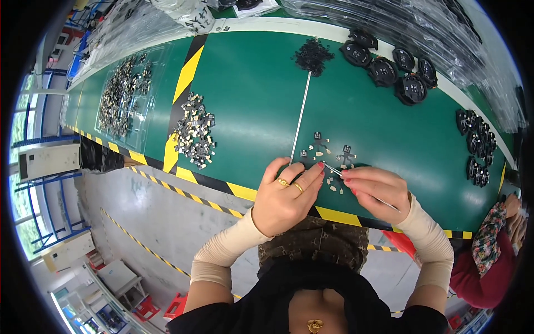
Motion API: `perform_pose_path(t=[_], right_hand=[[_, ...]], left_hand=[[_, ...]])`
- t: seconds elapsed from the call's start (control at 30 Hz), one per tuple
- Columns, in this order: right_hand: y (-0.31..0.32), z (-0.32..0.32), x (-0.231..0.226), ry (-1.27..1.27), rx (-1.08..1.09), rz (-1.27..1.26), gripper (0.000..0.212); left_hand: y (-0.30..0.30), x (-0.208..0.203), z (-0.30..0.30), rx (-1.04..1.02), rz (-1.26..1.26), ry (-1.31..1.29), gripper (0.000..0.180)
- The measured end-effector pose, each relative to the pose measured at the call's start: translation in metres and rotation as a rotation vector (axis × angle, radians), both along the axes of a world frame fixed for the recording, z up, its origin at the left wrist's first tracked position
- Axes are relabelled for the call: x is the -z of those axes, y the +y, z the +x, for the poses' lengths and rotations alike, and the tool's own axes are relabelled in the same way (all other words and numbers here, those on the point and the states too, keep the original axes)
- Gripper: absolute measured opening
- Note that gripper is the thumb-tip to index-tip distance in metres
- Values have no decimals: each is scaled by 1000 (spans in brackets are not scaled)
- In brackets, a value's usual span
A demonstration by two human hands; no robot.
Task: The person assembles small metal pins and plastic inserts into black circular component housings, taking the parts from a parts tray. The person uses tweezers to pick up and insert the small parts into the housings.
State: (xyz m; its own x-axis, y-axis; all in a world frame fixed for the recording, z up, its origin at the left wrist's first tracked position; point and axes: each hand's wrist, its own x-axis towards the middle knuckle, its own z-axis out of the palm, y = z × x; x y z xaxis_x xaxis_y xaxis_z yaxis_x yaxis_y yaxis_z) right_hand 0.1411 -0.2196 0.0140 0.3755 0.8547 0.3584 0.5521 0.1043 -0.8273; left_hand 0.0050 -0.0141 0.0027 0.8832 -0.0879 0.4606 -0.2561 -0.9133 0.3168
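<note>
My right hand (379, 190) grips a pair of slim metal tweezers (335, 171) near the table's front edge, their tips pointing left. Close by on the left is my left hand (286, 195), fingers curled and fingertips brought together at the tweezer tips. Whatever it pinches there is too small to make out. Just beyond both hands lie a small black square part (317, 136) with thin legs and a similar black part (347, 150). Several tiny cream pieces (332, 188) are scattered between the hands.
On the green table (250, 100) are a pile of black-and-cream parts (194, 131), a clear tray of parts (147, 106), a heap of black pieces (313, 55), black round housings (382, 71) and smaller black assemblies (477, 146). Another person's sleeve (488, 239) is at far right.
</note>
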Motion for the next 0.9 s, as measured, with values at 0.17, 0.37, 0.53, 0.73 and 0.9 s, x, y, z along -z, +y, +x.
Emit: perform_pose_path(t=[0.17, 0.37, 0.53, 0.73, 0.9], right_hand=[[-1, 0, -2, 22, 2, -25, 31], [-2, -1, 1, -18, 15, -28, 30], [-1, -1, 2, -1, 13, -8, 30], [2, 1, -2, -25, -19, -13, 29], [1, -1, 0, 6, 8, -28, 29]], left_hand=[[-1, 0, -1, 5, 70, 11, 31], [-3, 1, 0, 6, 71, -22, 26], [-1, 2, -1, 0, 67, 1, 29], [-1, 1, 0, -11, 26, 0, 28], [0, 0, 1, -13, 3, 22, 28]])
